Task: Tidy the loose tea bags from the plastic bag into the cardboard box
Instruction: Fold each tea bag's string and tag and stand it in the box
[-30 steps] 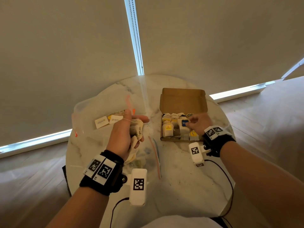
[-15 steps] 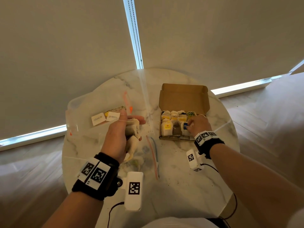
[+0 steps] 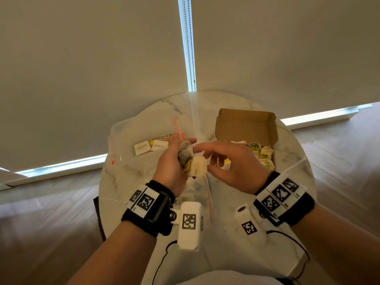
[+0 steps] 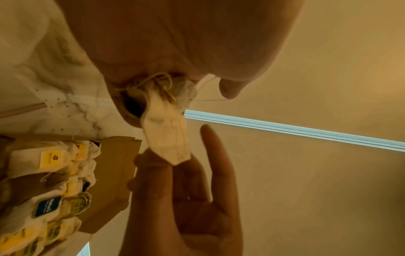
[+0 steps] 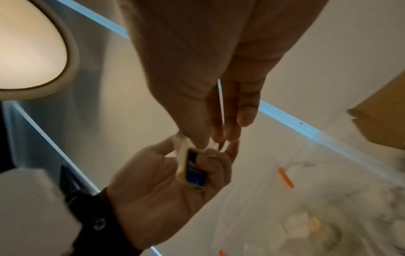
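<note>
Head view: left hand (image 3: 171,164) is seen raised over the desk (image 3: 127,202), its fingers curled round a bunch of tea bags (image 3: 192,164). The right hand (image 3: 230,163) is brought against the bunch, fingertips touching one bag at its near side. The cardboard box (image 3: 245,124) sits open just beyond the right hand, with bags already packed inside. The plastic bag (image 3: 123,145) lies slack on the desk to the left, and two tags (image 3: 151,146) are seen inside it.

Left wrist view: a tangle of strings (image 4: 153,81) is seen knotted at the palm. One tea bag (image 4: 166,135) hangs free from the clump, its lower tip pinched between the right hand's fingers (image 4: 153,173). Risk is judged as follows: if that bag is pulled while its string is caught in the knot, the paper may tear and leaf may be spilled, or further bags may be dragged out of the left hand's grip and dropped on the desk. Specks, possibly tea dust, are already noted on the marble.

Right wrist view: picture is blurred. A blue tag (image 5: 194,170) is seen held in the left hand's curled fingers (image 5: 217,166); the right hand's fingertips (image 5: 203,138) are closed narrowly on white paper above it. A thin pinch on soft paper is judged liable to slip.
</note>
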Demonstrator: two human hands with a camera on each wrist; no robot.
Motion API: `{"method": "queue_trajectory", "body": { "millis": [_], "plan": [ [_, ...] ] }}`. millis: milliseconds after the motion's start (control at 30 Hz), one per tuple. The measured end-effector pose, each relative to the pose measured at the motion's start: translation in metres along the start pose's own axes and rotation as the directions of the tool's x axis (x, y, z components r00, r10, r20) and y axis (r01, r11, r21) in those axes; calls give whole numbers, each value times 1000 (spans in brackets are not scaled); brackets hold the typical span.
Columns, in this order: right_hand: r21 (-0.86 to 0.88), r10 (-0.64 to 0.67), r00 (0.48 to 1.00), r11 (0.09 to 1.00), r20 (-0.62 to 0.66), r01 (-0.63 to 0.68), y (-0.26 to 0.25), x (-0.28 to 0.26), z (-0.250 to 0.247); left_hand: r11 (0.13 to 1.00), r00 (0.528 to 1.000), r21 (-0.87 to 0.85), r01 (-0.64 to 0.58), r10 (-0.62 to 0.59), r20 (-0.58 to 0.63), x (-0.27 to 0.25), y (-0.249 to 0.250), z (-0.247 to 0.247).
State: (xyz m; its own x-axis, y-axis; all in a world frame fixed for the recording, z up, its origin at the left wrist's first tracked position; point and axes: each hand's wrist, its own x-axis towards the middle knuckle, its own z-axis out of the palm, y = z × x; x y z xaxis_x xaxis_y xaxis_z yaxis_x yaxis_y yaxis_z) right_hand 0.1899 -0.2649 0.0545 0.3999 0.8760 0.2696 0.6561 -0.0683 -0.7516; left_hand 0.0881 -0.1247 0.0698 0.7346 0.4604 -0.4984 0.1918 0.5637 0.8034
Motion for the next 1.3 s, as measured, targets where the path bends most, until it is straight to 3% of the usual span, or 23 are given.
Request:
{"method": "queue_trajectory", "body": {
  "millis": [100,333,567,767,900,1000,1067,1167,1300],
  "plan": [
    [41,-80,997,996,5,80,-13,3,3,1000,1000,12,4,-5,30,-3,0,1],
    [160,221,968,966,-120,-201,-12,0,10,998,999,27,-48,48,7,-7,1,4],
    [407,346,922,878,-176,-253,-17,-2,2,996,996,-7,-84,84,-20,-7,1,2],
    [411,334,900,889,-281,-201,-20,1,-23,991,989,58,-119,124,-78,-6,-3,-6],
    [352,332,919,903,-211,-246,-23,2,-38,973,977,129,-191,201,-66,-8,0,-8],
    [240,292,955,932,-50,-273,-27,4,-43,877,937,344,-337,348,29,-11,5,-9],
    [185,292,956,938,30,-292,-32,8,-44,779,898,452,-435,410,158,-14,10,-8],
    [168,304,947,933,103,-318,-38,12,-45,665,850,530,-526,430,304,-17,15,-6],
    [151,319,941,931,113,-334,-41,16,-46,616,840,572,-541,427,334,-17,17,-6]
  ]
}}
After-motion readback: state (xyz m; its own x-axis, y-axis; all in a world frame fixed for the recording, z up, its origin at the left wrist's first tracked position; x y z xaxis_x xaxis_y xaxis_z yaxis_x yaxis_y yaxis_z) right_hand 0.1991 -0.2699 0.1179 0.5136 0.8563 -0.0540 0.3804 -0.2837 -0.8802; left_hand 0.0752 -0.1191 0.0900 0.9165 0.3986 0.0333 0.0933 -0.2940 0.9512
